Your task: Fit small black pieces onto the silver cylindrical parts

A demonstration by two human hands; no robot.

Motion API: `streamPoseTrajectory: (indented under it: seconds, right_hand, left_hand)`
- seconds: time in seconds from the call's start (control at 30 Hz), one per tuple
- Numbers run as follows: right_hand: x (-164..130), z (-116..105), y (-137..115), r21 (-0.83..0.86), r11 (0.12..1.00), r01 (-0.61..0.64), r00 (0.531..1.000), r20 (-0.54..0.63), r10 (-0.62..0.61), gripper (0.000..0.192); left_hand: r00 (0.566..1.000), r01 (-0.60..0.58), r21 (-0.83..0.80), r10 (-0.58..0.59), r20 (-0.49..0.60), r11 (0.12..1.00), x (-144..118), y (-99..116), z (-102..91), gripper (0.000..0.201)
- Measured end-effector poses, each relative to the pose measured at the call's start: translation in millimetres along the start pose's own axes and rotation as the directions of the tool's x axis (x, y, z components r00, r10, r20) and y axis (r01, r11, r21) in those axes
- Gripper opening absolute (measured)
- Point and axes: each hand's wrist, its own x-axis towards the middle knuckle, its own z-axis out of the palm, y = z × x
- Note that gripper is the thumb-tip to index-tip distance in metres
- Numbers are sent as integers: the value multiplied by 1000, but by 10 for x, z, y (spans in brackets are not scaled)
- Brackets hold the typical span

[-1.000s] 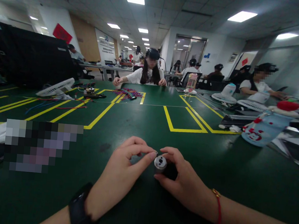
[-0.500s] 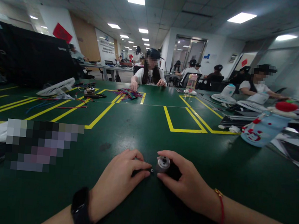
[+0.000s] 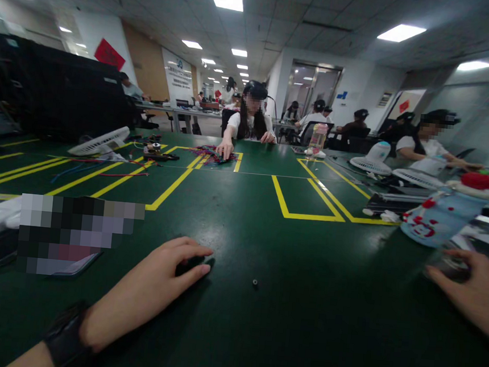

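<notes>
Right grip (image 3: 483, 293) closed round a metal cylinder (image 3: 452, 265), fingers one side and thumb the other, out at the right edge near the blue bottle; cylinder is blurred, so can't tell whether its base touches the tabletop (image 3: 230, 342). Left grip (image 3: 152, 281) released: thumb and forefinger apart, nothing seen between them, hand low over the tabletop. Between the two, a small ring-shaped part (image 3: 255, 282) sits alone on bare green surface, nearer the left grip, touched by neither. Step in hand reads as handling the cylinder off to the right with the small part left apart; judgement only. Cylinder's next move calls for a level set-down and a clean finger release, minding the bottle; the small part would need a fine fingertip pinch, could roll if nudged. Containers: blue bottle (image 3: 427, 216) with a red top (image 3: 479, 181), body opaque, contents can't be told; farther off, a pinkish see-through bottle (image 3: 318, 137) upright by the far edge, too small to tell what's inside. Also at the far side, a co-worker's hand (image 3: 226, 149) on a tangle of coloured wires (image 3: 204, 152) by yellow tape lines (image 3: 286, 201).
</notes>
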Motion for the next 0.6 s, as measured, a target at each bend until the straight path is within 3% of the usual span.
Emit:
streamPoseTrajectory:
  seconds: [0.07, 0.13, 0.2, 0.23, 0.33, 0.4, 0.47, 0.5, 0.6]
  right_hand:
    - [-131, -25, -226, -102, 986, 134, 973, -176, -151, 80]
    - [-358, -62, -640, -138, 919, 370, 869, -297, -395, 76]
    - [-652, -80, -1149, -1, 768, 641, 746, -237, -622, 59]
    - [-809, -75, -1409, 124, 666, 736, 677, -147, -721, 51]
    - [-1217, 4, -2081, 436, 477, 763, 506, 55, -861, 40]
    - [-1349, 67, -2359, 524, 420, 741, 439, 94, -893, 27]
    - [-1319, 82, -2453, 564, 413, 715, 435, 103, -894, 20]
    - [-1246, 61, -2428, 570, 438, 695, 471, 100, -877, 22]
    - [-865, -101, -2079, 469, 612, 636, 690, 8, -724, 25]
  left_hand:
    - [1000, -4, 6, 3, 19, 1000, 13, 30, 23, 34]
    - [1000, -1, 16, 1, 28, 1000, 15, 52, 39, 34]
    - [1000, -3, 26, 2, 28, 1000, 11, 59, 50, 33]
    - [1000, -4, 30, 3, 26, 1000, 7, 57, 54, 32]
    - [1000, -11, 36, 10, 17, 999, -6, 35, 61, 31]
    - [1000, -19, 34, 19, 14, 999, -15, 17, 57, 31]
    - [1000, -23, 27, 22, 20, 999, -22, 2, 48, 31]
    - [999, -23, 21, 22, 25, 1000, -25, -2, 43, 31]
    - [999, -28, 9, 28, 35, 1000, -36, -3, 31, 32]
